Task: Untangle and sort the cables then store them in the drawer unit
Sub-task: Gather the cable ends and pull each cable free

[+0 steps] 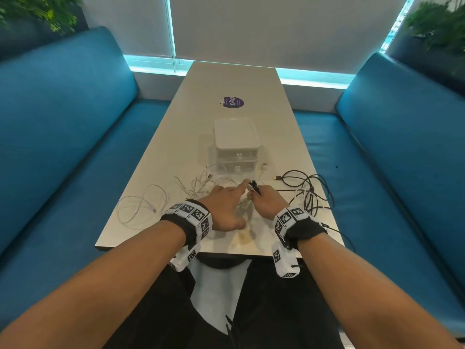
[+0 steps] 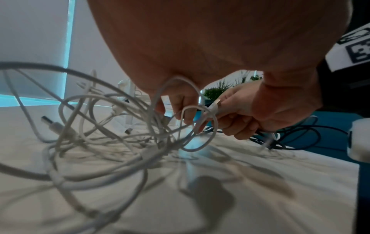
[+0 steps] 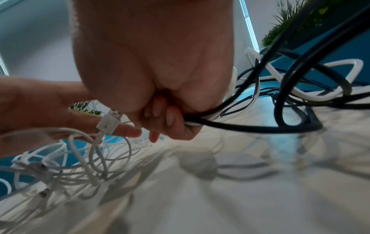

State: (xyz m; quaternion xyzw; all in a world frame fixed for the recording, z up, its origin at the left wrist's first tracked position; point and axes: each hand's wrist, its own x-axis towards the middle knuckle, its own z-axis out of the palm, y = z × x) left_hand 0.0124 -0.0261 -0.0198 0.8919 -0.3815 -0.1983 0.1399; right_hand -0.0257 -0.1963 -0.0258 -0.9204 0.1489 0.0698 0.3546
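Untangling | my right hand [image 1: 266, 201] grips black cables [image 3: 250, 126]; left hand [image 1: 224, 207] pinches white plug [image 3: 109, 121] | next: I draw it free; drawers [image 1: 236, 157] untouched

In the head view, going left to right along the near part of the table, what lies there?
Loose white cable → white cable tangle → left hand → right hand, gripping a bundle of black and white cable → black cable tangle.
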